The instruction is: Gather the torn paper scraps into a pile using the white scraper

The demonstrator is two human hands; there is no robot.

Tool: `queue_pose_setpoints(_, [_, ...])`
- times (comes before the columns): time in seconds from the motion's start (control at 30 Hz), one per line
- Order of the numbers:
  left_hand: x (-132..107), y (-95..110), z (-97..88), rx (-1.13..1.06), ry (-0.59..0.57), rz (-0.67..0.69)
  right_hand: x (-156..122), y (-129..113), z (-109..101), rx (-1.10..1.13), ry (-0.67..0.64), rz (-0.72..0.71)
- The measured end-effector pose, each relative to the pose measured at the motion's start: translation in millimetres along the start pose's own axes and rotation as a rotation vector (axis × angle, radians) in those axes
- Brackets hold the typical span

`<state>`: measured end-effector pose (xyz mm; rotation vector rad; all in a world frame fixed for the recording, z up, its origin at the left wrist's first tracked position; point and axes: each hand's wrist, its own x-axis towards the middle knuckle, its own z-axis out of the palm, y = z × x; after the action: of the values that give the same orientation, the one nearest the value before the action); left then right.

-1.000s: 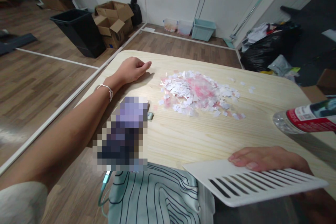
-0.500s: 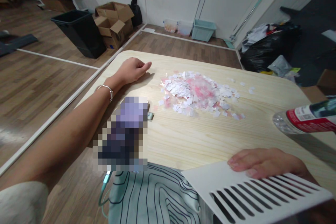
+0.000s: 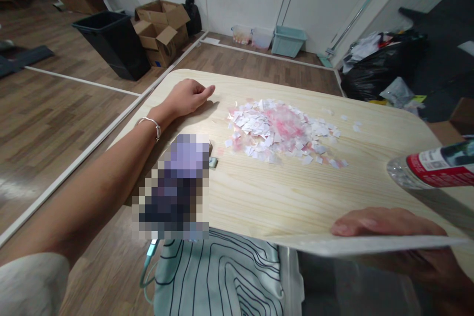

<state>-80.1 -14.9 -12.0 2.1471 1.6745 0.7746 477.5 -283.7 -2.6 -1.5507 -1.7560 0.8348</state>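
Note:
My left hand rests on the far left of the table, fingers curled under and thumb pointing out, with a bracelet on the wrist. At the lower right, my right hand grips a thin white slotted panel, now nearly edge-on, so its slots are hidden. Fingers lie above it and the rest of the hand shows below. Beneath the panel is a translucent bin with a dark inside. A heap of small white and pink paper scraps lies mid-table, right of my left hand.
A blurred-out, phone-like object lies on the table's left with a teal cable. A red-labelled bottle lies at right. Striped cloth covers the lap. Beyond stand a black bin, cardboard boxes and a teal tub.
The white panel has tilted from showing its slotted face to almost edge-on, uncovering the translucent bin below. My right hand has turned with it. My left hand stays in place.

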Motion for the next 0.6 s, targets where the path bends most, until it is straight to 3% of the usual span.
queue_pose_setpoints(0.13, [-0.9,4.7,-1.5,0.01,-0.013,-0.036,-10.2,-18.1,22.9,-0.083,0.288,0.128])
queue_pose_setpoints(0.33, [-0.9,7.3,-2.6,0.027,-0.011,-0.061,-8.5,-47.2,37.5,-0.073,0.18,0.162])
queue_pose_setpoints(0.6, [-0.6,5.6,-2.4,0.014,-0.02,-0.032,6.4,-51.8,33.3,0.095,0.34,0.337])
